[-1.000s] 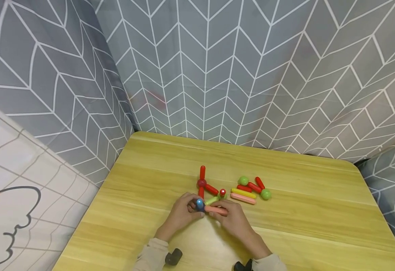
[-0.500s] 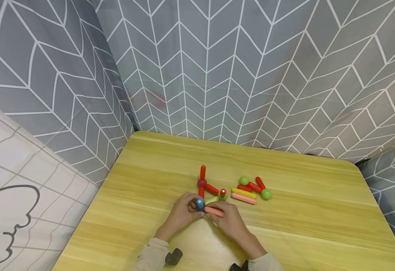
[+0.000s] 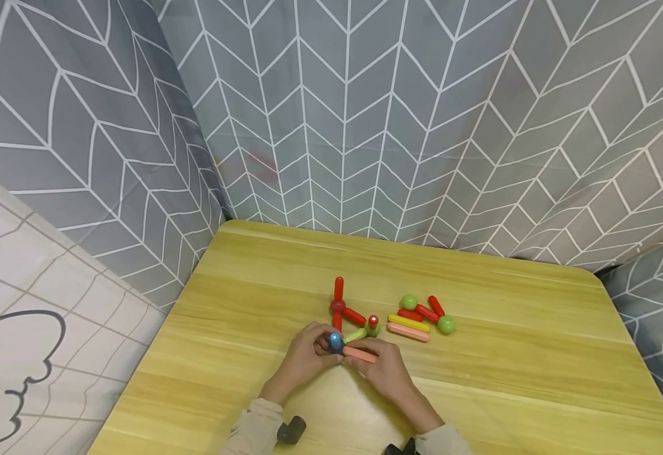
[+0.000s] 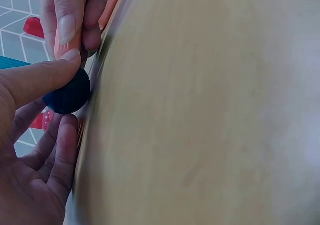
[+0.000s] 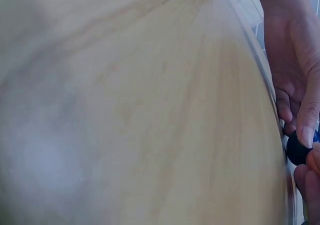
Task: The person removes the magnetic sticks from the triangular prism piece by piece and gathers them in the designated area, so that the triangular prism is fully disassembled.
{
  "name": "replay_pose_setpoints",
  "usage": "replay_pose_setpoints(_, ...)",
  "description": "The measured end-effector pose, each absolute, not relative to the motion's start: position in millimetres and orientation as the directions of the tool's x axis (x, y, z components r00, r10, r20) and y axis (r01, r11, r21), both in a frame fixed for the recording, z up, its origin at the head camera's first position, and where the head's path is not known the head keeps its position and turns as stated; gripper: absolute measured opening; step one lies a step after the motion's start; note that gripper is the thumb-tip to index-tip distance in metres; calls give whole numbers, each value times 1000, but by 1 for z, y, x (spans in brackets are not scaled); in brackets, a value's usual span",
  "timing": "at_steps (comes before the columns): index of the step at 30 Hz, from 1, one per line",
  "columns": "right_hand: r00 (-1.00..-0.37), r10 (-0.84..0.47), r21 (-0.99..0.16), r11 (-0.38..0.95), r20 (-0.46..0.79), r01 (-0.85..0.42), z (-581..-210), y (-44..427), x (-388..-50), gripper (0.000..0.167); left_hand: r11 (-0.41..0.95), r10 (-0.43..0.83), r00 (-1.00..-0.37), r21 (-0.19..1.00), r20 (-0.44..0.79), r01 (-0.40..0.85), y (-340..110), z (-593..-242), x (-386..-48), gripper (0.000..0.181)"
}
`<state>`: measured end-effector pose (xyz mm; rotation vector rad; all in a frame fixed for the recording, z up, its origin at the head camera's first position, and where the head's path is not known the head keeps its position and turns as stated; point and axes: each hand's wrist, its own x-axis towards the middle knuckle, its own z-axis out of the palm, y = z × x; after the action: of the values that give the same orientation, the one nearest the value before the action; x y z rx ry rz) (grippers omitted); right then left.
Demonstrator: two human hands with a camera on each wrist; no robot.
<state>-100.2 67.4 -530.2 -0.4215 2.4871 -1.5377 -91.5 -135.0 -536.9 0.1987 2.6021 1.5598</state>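
My left hand holds a dark blue ball between thumb and fingers, low over the table. From the ball's top rises a blue stick. Pinched in my right hand is a salmon-pink stick, its end against the ball's right side; how deep it sits I cannot tell. Just behind, a light green stick runs to a green ball bearing an upright red stick. Beyond my left fingers lies a dark red ball with red sticks fixed in it.
To the right lie a yellow stick, another salmon-pink stick, several red sticks and two green balls. A patterned grey curtain hangs behind the wooden table.
My right hand and the salmon-pink stick have shifted slightly left, towards the dark blue ball. The left hand has stayed nearly still around the ball.
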Motion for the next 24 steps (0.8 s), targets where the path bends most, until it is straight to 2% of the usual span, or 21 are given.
replay_pose_setpoints(11, -912, -409, -904, 402, -33, -147, -528, 70, -101, 18, 473, 161, -987, 879, -25, 55, -135, -536, -91, 36)
replay_pose_setpoints(24, -923, -378, -901, 421, -70, -103, -530, 75, -98, 20, 462, 167, -986, 885, -27, 54, -136, -538, -91, 36)
